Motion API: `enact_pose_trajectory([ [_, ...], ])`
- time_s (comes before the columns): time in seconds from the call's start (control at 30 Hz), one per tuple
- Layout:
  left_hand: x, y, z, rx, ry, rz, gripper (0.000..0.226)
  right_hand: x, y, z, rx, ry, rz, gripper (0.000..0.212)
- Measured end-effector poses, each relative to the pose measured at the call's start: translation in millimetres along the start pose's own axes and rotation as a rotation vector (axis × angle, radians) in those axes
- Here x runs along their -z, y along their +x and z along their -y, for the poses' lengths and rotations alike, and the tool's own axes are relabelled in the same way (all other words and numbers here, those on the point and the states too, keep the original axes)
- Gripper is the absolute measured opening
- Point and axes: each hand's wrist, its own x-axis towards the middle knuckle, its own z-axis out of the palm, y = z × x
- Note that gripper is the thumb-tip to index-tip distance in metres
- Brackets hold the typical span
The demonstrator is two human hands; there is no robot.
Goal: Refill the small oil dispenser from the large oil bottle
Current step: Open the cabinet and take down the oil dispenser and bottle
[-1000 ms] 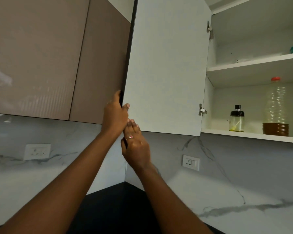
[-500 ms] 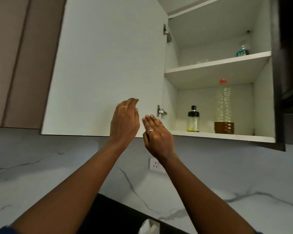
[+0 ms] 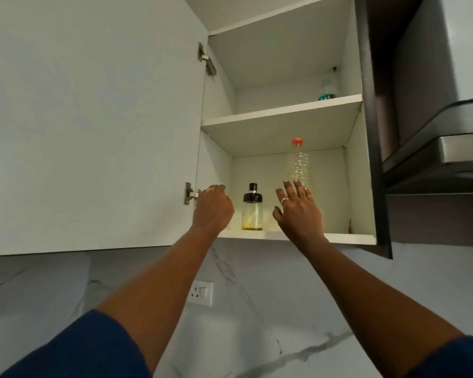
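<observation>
Both hands have risen into the cupboard: left hand (image 3: 213, 209) loosely curled and empty left of the dispenser (image 3: 252, 207), right hand (image 3: 298, 208) spread open before the bottle (image 3: 300, 167) on its right. A hasty reach might topple either.

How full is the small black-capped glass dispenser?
Nearly empty: the small black-capped glass dispenser shows only a thin yellow layer of oil at its base.

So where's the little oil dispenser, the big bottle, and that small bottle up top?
small oil dispenser (image 3: 252, 214), head view, on its clear glass body.
large oil bottle (image 3: 300, 165), head view, on its ribbed upper body.
small bottle on the upper shelf (image 3: 327, 91), head view, on its clear body.
</observation>
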Motion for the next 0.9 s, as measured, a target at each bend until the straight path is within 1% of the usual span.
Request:
enact_pose_trajectory([
  [0.07, -13, 14, 0, 0.038, -0.017, 0.024, 0.038, -8, 9, -16, -0.051, -0.038, 0.032, 0.057],
  [0.13, -24, 28, -1, 0.080, -0.034, 0.059, 0.036, -13, 18, -29, -0.143, -0.015, 0.065, 0.067],
  [0.17, -31, 35, -2, 0.101, -0.065, 0.086, 0.033, -16, 23, -34, -0.203, 0.022, 0.079, 0.073],
  [0.23, -47, 50, 0, 0.157, -0.152, 0.152, 0.017, -22, 34, -40, -0.332, 0.125, 0.078, 0.087],
  [0.27, -54, 56, 0, 0.184, -0.194, 0.184, 0.018, -25, 40, -42, -0.394, 0.183, 0.071, 0.095],
  [0.37, -77, 70, 0, 0.236, -0.278, 0.276, 0.029, -33, 57, -44, -0.568, 0.357, 0.063, 0.114],
  [0.43, -91, 77, 1, 0.244, -0.338, 0.329, 0.051, -39, 67, -43, -0.640, 0.434, 0.055, 0.121],
  [0.53, -107, 83, 1, 0.306, -0.502, 0.380, 0.071, -50, 78, -42, -0.734, 0.529, -0.007, 0.122],
  [0.6, -117, 89, 3, 0.345, -0.590, 0.400, 0.079, -57, 83, -40, -0.796, 0.572, -0.037, 0.119],
  [0.67, -126, 95, 4, 0.353, -0.636, 0.432, 0.080, -61, 85, -39, -0.846, 0.585, -0.044, 0.113],
  [0.77, -138, 100, 8, 0.327, -0.641, 0.502, 0.078, -64, 87, -38, -0.874, 0.560, -0.046, 0.101],
  [0.83, -144, 102, 10, 0.333, -0.648, 0.491, 0.076, -65, 89, -38, -0.881, 0.561, -0.059, 0.096],
  [0.9, -149, 104, 12, 0.338, -0.658, 0.445, 0.070, -65, 89, -37, -0.882, 0.555, -0.086, 0.093],
])
